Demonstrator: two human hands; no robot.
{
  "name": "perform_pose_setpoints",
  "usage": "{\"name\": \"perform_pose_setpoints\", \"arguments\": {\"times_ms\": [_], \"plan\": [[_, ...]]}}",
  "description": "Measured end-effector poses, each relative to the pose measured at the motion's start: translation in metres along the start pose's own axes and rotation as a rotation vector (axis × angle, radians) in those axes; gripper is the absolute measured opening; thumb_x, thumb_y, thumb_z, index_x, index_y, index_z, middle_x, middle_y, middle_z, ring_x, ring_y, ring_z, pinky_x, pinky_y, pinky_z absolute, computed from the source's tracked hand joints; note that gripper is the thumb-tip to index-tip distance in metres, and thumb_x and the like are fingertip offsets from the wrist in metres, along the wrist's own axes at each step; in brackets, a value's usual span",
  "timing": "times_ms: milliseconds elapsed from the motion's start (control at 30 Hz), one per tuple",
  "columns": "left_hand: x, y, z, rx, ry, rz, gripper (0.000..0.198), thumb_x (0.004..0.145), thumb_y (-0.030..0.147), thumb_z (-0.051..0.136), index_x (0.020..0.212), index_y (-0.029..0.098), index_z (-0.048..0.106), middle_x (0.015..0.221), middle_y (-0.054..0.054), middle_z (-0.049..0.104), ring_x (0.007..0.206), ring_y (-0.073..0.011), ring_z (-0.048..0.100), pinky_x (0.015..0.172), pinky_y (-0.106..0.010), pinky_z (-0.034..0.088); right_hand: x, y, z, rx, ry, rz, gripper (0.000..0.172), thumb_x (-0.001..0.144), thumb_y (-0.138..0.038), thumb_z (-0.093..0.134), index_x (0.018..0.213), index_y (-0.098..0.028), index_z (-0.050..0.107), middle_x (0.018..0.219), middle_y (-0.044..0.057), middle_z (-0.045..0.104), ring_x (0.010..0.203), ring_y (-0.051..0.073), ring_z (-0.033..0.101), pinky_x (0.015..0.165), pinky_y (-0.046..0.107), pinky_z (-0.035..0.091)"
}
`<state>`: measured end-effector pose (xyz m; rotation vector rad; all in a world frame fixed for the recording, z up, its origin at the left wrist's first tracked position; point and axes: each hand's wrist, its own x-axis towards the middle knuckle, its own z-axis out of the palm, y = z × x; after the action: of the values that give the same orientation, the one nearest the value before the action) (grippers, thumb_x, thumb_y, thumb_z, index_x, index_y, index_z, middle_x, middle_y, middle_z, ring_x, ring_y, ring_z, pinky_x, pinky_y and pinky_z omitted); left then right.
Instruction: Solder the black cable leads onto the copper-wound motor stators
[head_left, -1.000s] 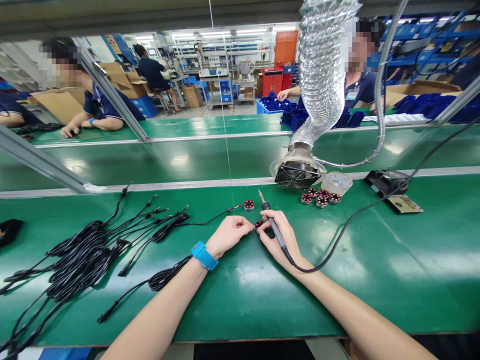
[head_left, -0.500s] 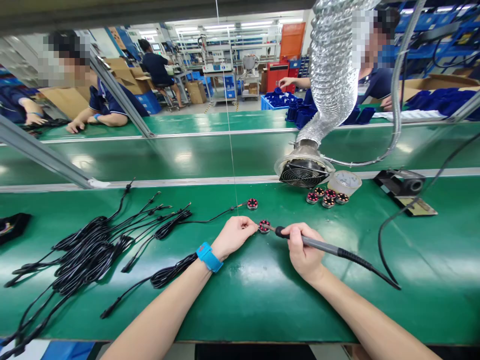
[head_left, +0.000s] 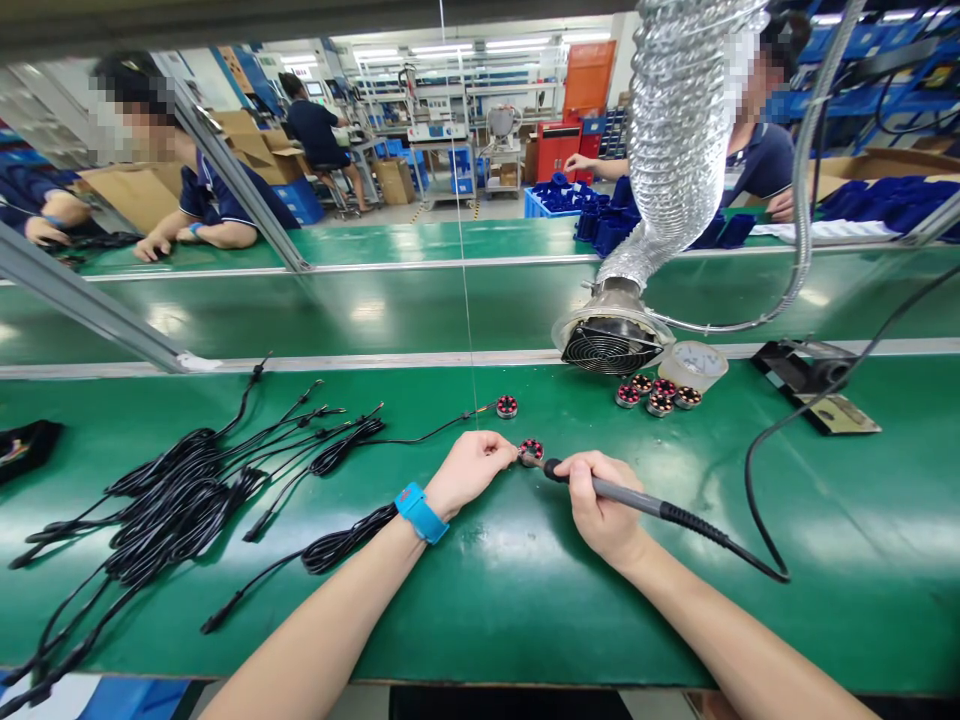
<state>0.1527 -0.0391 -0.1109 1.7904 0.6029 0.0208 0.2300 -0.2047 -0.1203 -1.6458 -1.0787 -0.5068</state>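
With my right hand (head_left: 606,505) I grip a grey-handled soldering iron (head_left: 630,497), its tip at a round coil core (head_left: 532,450) on the green bench (head_left: 480,610), nearer me than the black fan (head_left: 611,345) and to its left, while my left hand (head_left: 474,466) pinches thumb and finger together at the core's left edge, on what I cannot tell. Left of the fan lies a second core (head_left: 507,406), and farther left spread black cables (head_left: 180,510). Just right of the fan, more cores (head_left: 660,404) cluster beside a translucent tub (head_left: 696,365).
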Motion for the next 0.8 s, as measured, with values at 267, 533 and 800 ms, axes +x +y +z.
{"name": "perform_pose_setpoints", "arguments": {"times_ms": [267, 533, 800], "plan": [[0.0007, -0.0035, -0.0010, 0.003, 0.001, 0.013, 0.026, 0.073, 0.039, 0.058, 0.068, 0.013, 0.060, 0.058, 0.004, 0.048, 0.051, -0.0069, 0.032, 0.051, -0.021, 0.024, 0.0003, -0.0010, -0.0012, -0.017, 0.050, 0.035, 0.029, 0.093, -0.018, 0.043, 0.071, -0.018, 0.061, 0.055, -0.003, 0.059, 0.048, 0.010, 0.057, 0.053, 0.022, 0.045], [0.0009, -0.0021, -0.0002, -0.009, -0.001, -0.010, 0.023, 0.072, 0.034, 0.057, 0.070, 0.012, 0.062, 0.063, 0.002, 0.052, 0.052, -0.0068, 0.034, 0.051, -0.022, 0.023, -0.0032, 0.0032, -0.0002, 0.024, 0.046, 0.139, 0.028, 0.095, -0.021, 0.042, 0.076, -0.018, 0.062, 0.049, -0.005, 0.053, 0.041, 0.010, 0.052, 0.047, 0.023, 0.042], [-0.0015, 0.0020, -0.0005, -0.016, -0.008, -0.026, 0.022, 0.073, 0.034, 0.057, 0.070, 0.013, 0.062, 0.061, 0.004, 0.051, 0.051, -0.0064, 0.033, 0.051, -0.022, 0.024, -0.0030, 0.0022, 0.0003, 0.019, 0.031, 0.077, 0.028, 0.094, -0.019, 0.043, 0.072, -0.018, 0.061, 0.053, -0.003, 0.057, 0.046, 0.010, 0.055, 0.050, 0.023, 0.043]]}}
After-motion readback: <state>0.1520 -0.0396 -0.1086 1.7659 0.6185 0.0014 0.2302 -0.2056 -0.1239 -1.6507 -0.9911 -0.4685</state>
